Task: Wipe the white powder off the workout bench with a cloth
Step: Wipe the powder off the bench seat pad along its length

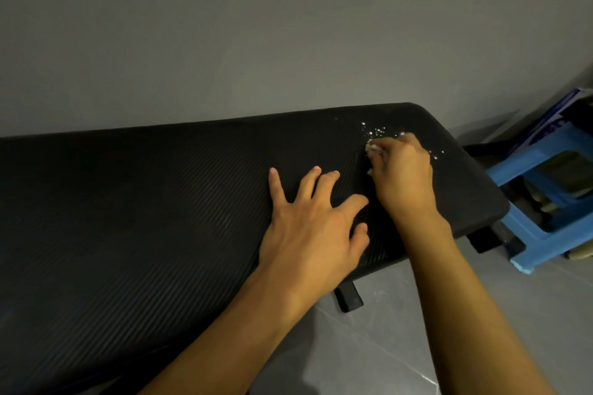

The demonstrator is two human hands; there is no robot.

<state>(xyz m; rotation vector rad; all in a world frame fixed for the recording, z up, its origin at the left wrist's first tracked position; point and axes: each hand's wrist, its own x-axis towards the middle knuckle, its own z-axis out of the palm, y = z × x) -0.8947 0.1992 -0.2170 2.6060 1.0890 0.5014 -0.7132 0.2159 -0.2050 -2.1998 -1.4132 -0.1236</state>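
Black ribbed padding covers the long workout bench (160,202), and the scattered white powder (373,131) lies near its far right end. The right hand (404,170) curls tightly round a small crumpled white cloth (372,149), pressing it to the pad at the near edge of the specks. The left hand (314,228) rests flat just to the left, fingers spread, holding nothing.

To wipe well, the cloth probably wants firm, short strokes along the ribs, gathering powder inward rather than flicking it off the right edge. A few grains to the right of the hand also need a pass.

No true container shows. A blue plastic stool (542,245) stands at the right with dim things under it, too dark to name.
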